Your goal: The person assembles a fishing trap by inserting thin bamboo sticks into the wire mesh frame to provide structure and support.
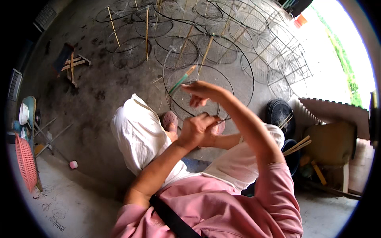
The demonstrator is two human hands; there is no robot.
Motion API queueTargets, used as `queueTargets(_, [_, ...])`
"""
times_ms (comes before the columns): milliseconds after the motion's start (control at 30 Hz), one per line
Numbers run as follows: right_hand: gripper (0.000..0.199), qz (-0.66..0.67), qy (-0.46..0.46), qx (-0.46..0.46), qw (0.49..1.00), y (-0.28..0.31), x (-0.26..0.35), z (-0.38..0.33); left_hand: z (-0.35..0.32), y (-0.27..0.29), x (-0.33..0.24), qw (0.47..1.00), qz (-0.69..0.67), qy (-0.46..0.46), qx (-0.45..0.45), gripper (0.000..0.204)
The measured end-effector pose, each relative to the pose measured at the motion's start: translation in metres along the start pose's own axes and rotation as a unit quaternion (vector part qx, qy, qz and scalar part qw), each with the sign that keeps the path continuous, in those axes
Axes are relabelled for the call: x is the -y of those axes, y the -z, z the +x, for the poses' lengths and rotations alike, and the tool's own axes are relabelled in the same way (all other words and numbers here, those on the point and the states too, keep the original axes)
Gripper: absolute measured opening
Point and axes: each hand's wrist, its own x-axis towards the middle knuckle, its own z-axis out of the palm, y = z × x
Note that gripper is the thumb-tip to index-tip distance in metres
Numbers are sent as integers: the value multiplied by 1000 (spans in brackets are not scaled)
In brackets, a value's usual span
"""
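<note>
My left hand [197, 129] is closed on the near rim of a black wire hoop frame with fine netting [186, 71] that stands tilted before my knees. Raised just above it, my right hand [200, 93] pinches a green-and-tan netting needle [182, 79], which points up and to the left across the netting. Bamboo sticks brace the frame. I sit low in white trousers and pink sandals [170, 120], with my feet under the frame.
Many more wire hoop frames with bamboo sticks [147, 27] lie across the concrete floor ahead. A small wooden stool [71, 63] lies at the left, a pink basket [25, 162] at the far left. At the right stand a black spool [279, 113] and a box [333, 142].
</note>
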Motion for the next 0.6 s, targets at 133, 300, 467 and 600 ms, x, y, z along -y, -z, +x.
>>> queueTargets(133, [46, 217, 6, 38, 976, -25, 38, 69, -5, 18, 25, 999, 10, 41, -5, 24])
queueTargets(300, [31, 270, -1, -33, 962, -22, 61, 87, -17, 5, 41, 999, 46, -18, 7, 23])
queueTargets(467, [31, 394, 9, -76, 916, 1, 43, 82, -14, 8, 45, 999, 29, -43, -5, 19])
queueTargets(600, [34, 397, -19, -111, 911, 50, 37, 30, -15, 7, 44, 999, 1, -44, -26, 20])
